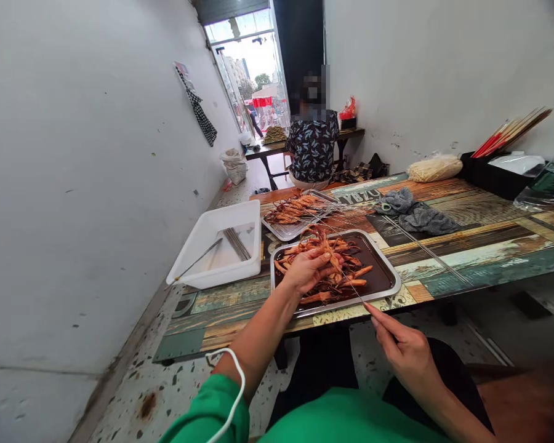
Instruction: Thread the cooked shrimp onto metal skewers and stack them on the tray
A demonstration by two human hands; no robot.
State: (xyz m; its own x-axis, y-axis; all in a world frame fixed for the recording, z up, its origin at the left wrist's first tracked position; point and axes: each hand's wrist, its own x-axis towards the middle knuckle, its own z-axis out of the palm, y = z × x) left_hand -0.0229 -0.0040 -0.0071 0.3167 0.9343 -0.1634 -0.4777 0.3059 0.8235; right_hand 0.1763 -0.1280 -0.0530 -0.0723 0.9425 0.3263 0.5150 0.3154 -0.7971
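Observation:
My left hand (pixel 307 271) is closed around an orange-brown strip of food (pixel 336 258) that looks like squid tentacles, above the near metal tray (pixel 391 267). My right hand (pixel 404 354) pinches the end of a thin metal skewer (pixel 356 293) in front of the tray's edge. The skewer slants up and away to the held food; whether its tip is inside the food I cannot make out. Several similar pieces (pixel 316 297) lie in dark red liquid in this tray. Behind it, another metal tray (pixel 284 236) bears food pieces on skewers.
A white plastic bin (pixel 198 271) with metal skewers (pixel 236 243) stands left. Grey cloth (pixel 425 219) and loose skewers (pixel 429 252) lie right. Farther back are a bag of pale sticks (pixel 434 167), a black box (pixel 493 175) and a bottle (pixel 547 184). A person (pixel 313 147) sits ahead.

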